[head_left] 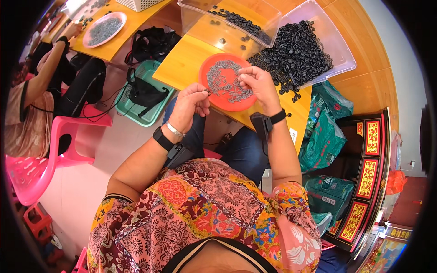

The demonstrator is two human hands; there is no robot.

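Note:
My left hand [192,104] is closed in a pinch in front of the plate's left edge. A small black piece [208,92] shows at its fingertips, too small to name exactly. Over the right side of a round red plate [233,106], my right hand [259,86] pinches thumb and forefinger together; whatever is between them is too small to make out. Many small, thin grey pieces [217,75] lie scattered on the plate. Just beyond, a heap of black oval ring-like parts [298,54] spills from a tipped clear plastic bin [343,59] onto the yellow table [180,61].
Another clear bin [195,18] with black parts stands at the table's far side. Green bags [325,141] crowd the right. On the floor at left sit a green basket [145,116] and a pink chair [59,141]. A co-worker [38,100] sits by a second table with a plate [122,20].

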